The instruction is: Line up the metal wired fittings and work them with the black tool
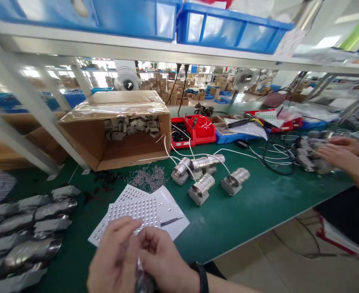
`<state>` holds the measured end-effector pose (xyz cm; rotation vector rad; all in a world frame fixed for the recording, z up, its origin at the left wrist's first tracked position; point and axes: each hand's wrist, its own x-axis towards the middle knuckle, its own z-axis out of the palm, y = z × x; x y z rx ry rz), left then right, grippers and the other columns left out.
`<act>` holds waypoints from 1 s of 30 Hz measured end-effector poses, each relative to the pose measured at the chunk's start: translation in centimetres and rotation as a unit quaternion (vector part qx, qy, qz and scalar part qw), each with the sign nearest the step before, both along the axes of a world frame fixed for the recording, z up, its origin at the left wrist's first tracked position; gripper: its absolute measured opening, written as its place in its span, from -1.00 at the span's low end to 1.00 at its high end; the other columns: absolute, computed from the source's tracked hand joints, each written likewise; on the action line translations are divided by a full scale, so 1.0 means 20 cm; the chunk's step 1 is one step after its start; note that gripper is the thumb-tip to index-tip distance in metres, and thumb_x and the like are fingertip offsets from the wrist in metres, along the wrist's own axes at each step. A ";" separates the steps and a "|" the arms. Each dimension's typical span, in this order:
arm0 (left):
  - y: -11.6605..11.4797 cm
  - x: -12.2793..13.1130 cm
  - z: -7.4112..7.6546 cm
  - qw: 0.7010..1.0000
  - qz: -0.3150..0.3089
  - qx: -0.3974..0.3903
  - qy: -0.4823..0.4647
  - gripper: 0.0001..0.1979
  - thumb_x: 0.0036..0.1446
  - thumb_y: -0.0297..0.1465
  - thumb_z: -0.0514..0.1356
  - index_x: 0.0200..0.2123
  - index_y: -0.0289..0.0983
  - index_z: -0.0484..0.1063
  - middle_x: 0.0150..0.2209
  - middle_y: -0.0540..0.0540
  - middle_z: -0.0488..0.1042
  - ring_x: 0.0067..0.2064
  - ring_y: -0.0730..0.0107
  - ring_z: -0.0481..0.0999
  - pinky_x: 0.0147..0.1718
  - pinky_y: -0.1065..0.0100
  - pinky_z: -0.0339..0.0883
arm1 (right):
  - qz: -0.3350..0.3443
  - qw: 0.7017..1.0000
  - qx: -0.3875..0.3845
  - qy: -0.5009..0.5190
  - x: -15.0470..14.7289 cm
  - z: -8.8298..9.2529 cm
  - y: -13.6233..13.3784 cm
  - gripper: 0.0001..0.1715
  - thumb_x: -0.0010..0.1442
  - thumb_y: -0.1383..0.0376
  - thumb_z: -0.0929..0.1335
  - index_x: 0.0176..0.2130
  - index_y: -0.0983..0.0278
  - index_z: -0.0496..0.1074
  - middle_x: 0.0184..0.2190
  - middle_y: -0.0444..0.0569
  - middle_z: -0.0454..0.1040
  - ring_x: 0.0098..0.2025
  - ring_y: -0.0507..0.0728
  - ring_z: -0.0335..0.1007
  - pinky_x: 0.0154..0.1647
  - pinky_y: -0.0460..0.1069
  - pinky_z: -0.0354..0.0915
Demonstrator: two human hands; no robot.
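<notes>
My left hand point(115, 252), blurred, is closed around a shiny metal cylinder fitting point(142, 278), of which only a part shows at the bottom edge. Pressed close beside it, my right hand point(164, 256) has its fingers curled in a pinch; what lies between them is hidden. Just beyond both hands are white sheets point(175, 209) covered in rows of small, shiny round dots point(136, 209). Dark tweezers point(170, 221) lie on the right-hand sheet. Several metal cylinder fittings on grey bases point(202, 189) stand farther out, some with white cables.
At left lie rows of metal fittings point(29, 252). A cardboard box point(115, 156) of grey parts stands behind small loose screws point(149, 178). Red bins point(203, 129) line the back under a shelf point(155, 49). A co-worker's hands point(340, 152) handle parts at right.
</notes>
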<state>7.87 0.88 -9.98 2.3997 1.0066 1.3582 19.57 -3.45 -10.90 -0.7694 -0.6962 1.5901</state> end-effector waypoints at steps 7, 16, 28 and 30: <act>0.02 0.13 -0.11 0.993 -0.057 -0.023 0.102 -0.61 0.32 -0.25 -0.17 -0.19 -0.24 0.41 -0.38 -0.11 0.42 -0.34 0.38 0.44 -0.40 0.42 0.31 | 0.012 1.000 -0.022 -0.013 0.21 -0.07 -0.07 -0.58 0.05 -0.01 0.39 -0.26 0.27 0.51 -0.24 0.04 0.48 -0.16 0.15 0.36 -0.14 -0.03 0.29; 0.42 0.08 -0.18 0.948 0.111 -0.172 0.242 -0.74 0.21 -0.25 -0.04 -0.47 -0.23 0.22 -0.51 -0.04 0.35 -0.44 0.27 0.36 -0.49 0.38 0.03 | -0.329 0.825 -0.133 -0.440 0.92 -0.35 -0.43 -0.50 0.00 -0.08 0.37 -0.26 0.26 0.49 -0.29 0.04 0.53 -0.21 0.17 0.46 -0.19 -0.13 0.38; -0.11 0.38 -0.03 0.844 -0.206 -0.490 -0.074 -0.42 0.22 0.03 -0.17 0.13 -0.22 0.13 -0.33 -0.07 0.36 -0.38 0.34 0.35 -0.35 0.36 0.26 | -0.218 0.753 0.219 -0.581 0.66 -0.21 -0.52 -0.46 0.16 0.15 0.34 0.13 0.08 0.26 0.19 0.08 0.17 0.15 0.36 0.17 0.10 0.25 0.21; -0.24 0.48 0.02 0.667 -0.312 -0.645 -0.202 -0.33 0.18 0.10 -0.19 0.17 -0.22 0.10 -0.16 -0.14 0.37 -0.21 0.29 0.39 -0.19 0.31 0.30 | -0.190 0.668 0.327 -0.641 0.58 -0.16 -0.44 -0.35 0.20 0.20 0.30 0.24 0.09 0.07 0.26 0.06 0.01 0.27 0.38 -0.09 0.23 0.37 -0.13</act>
